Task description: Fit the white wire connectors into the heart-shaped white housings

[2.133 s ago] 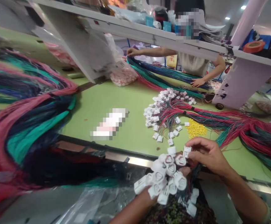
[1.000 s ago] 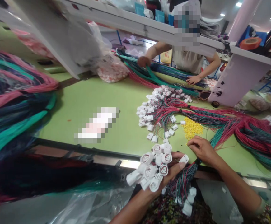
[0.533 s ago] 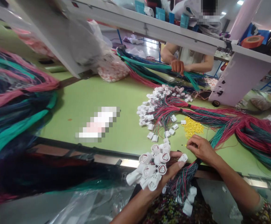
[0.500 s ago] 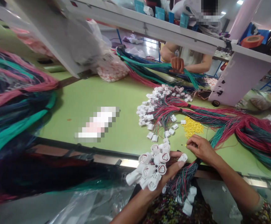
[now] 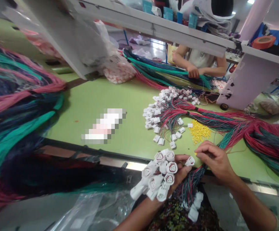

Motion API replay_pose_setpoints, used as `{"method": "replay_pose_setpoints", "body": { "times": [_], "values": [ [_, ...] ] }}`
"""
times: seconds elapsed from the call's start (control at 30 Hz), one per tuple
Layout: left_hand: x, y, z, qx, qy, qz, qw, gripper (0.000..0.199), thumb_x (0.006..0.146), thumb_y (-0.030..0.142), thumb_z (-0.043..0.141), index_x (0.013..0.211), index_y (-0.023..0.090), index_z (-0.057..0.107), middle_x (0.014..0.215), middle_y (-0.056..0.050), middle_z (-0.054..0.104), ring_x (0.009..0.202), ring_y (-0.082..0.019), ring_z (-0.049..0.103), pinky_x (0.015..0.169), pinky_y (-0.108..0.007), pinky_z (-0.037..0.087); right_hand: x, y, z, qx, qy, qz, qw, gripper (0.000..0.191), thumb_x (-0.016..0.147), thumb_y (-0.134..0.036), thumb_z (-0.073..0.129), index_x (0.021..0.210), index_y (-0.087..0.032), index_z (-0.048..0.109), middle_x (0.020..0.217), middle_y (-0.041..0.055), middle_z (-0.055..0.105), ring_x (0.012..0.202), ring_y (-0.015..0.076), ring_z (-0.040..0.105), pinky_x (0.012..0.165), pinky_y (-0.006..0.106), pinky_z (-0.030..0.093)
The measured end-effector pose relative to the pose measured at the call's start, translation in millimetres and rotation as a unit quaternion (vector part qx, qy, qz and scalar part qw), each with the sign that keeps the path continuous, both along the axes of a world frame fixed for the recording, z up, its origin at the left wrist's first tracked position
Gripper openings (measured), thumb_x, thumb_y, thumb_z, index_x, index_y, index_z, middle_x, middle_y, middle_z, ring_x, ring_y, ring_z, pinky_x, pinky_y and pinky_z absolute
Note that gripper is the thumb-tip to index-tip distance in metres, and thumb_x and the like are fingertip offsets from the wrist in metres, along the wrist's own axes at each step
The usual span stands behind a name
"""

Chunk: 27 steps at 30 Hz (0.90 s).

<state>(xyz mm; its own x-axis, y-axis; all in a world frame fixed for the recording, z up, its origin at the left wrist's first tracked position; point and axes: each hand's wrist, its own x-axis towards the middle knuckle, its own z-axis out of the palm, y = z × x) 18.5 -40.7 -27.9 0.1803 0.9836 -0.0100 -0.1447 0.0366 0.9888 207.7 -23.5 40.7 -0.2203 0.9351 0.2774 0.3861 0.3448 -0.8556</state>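
Note:
My left hand (image 5: 181, 173) holds a bunch of white connectors (image 5: 155, 175) at the table's front edge, with one white connector (image 5: 190, 161) pinched between thumb and finger. Just right of that connector, my right hand (image 5: 211, 157) pinches a small yellow piece (image 5: 195, 154) at its fingertips. A pile of yellow pieces (image 5: 200, 131) lies on the green table (image 5: 93, 96) beyond my right hand. Wires (image 5: 193, 183) with more white connectors hang below my hands. Behind the pile, a pink and green wire bundle (image 5: 209, 117) ends in many white connectors (image 5: 153, 112).
Large wire bundles (image 5: 26, 96) cover the left side. A blurred-out sheet (image 5: 105, 126) lies mid-table. Across the table, a person's hands (image 5: 194, 72) hold green wires under a white shelf (image 5: 153, 27). A bag of pinkish parts (image 5: 118, 70) stands behind.
My right hand has moved closer to the connector pinched in my left hand, carrying the yellow piece. That connector's open face has turned more toward the camera. The other person's hands have come together.

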Motion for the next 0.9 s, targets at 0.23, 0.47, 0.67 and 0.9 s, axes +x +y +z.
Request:
{"method": "replay_pose_setpoints", "body": {
  "times": [0.23,0.47,0.67,0.9],
  "values": [
    [14,2,-2.5,0.122,-0.009,0.079,0.989,0.018,0.079,0.039,0.074,0.09,0.024,0.075,0.087,-0.004,0.074,0.057,-0.015,0.057,0.051,-0.029,0.047,-11,-31,17.1,0.101,-0.071,0.021,0.992,0.012,0.099,-0.019,0.059,0.104,-0.023,0.07,0.09,0.0042,0.067,0.084,0.0178,0.063,0.074,0.031,0.052],
    [10,1,0.4,0.178,-0.054,0.062,0.981,0.012,0.084,0.022,0.073,0.096,0.022,0.072,0.095,-0.006,0.074,0.082,-0.018,0.071,0.07,-0.03,0.06,-12,-30,17.8,0.154,-0.115,0.034,0.981,0.015,0.101,-0.018,0.056,0.108,-0.023,0.068,0.09,0.0054,0.068,0.084,0.0192,0.063,0.073,0.032,0.053],
    [10,1,1.7,0.228,-0.031,0.087,0.969,0.02,0.084,0.015,0.072,0.102,0.024,0.073,0.097,-0.003,0.076,0.085,-0.018,0.074,0.074,-0.029,0.063,-13,-29,16.9,0.143,-0.09,0.033,0.985,0.014,0.101,-0.019,0.056,0.105,-0.022,0.069,0.091,0.0058,0.068,0.084,0.0184,0.064,0.072,0.031,0.054],
    [3,0,12.4,0.264,0.042,0.076,0.961,0.023,0.085,0.013,0.07,0.102,0.027,0.077,0.095,-0.003,0.079,0.084,-0.019,0.075,0.074,-0.032,0.064,-12,-25,11.5,0.044,-0.001,0.011,0.999,0.007,0.095,-0.021,0.067,0.094,-0.022,0.073,0.085,0.0026,0.068,0.076,0.0145,0.062,0.064,0.025,0.049]
  ]
}}
